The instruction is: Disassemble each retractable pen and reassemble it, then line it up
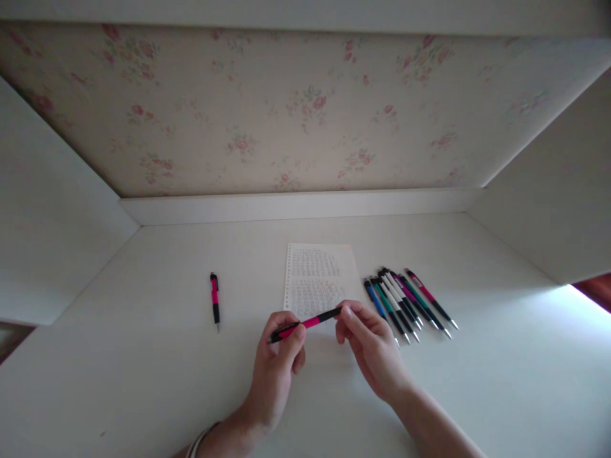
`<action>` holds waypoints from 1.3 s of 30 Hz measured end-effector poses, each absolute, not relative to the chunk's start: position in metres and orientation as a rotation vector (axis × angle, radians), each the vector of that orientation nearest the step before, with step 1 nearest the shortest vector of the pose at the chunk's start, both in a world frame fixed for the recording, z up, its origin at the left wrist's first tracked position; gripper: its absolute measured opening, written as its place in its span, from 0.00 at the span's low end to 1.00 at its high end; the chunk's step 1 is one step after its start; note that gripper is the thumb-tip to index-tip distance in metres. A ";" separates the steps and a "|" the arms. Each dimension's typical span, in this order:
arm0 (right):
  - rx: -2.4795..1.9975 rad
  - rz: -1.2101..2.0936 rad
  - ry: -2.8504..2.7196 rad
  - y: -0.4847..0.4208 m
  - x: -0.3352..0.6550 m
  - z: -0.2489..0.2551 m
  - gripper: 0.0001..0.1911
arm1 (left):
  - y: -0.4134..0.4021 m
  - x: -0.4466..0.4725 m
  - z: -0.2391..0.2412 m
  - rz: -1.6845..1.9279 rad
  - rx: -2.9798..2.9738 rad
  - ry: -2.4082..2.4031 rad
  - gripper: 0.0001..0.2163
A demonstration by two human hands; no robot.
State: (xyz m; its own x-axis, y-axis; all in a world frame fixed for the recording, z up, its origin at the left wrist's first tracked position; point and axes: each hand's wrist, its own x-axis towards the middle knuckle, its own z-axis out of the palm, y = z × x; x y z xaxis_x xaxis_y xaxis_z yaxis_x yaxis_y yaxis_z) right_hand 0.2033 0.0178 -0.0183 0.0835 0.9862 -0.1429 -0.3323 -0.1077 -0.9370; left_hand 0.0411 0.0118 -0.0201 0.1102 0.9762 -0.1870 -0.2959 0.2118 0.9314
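A pink and black pen [312, 321] is held between both hands above the desk, slanting up to the right. My left hand [280, 356] is closed around its clip end, thumb on the barrel. With thumb and fingers, my right hand [367, 343] pinches the black grip end, hiding the tip. Behind the hands lies a sheet of handwritten paper [321, 273], its lower edge partly covered by them. Another pink and black pen [214, 299] rests alone on the left, tip toward me.
To the right of the paper lies a bunch of several pens [405, 302] in blue, green, white, purple and pink, tips toward me. The white desk [143, 375] is bounded by side panels and a floral-papered back wall [267, 114]. A shelf edge [305, 16] crosses the top.
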 end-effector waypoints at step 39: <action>-1.055 1.195 -0.595 0.028 0.212 -0.016 0.19 | 0.002 0.045 -0.013 0.707 1.387 1.047 0.18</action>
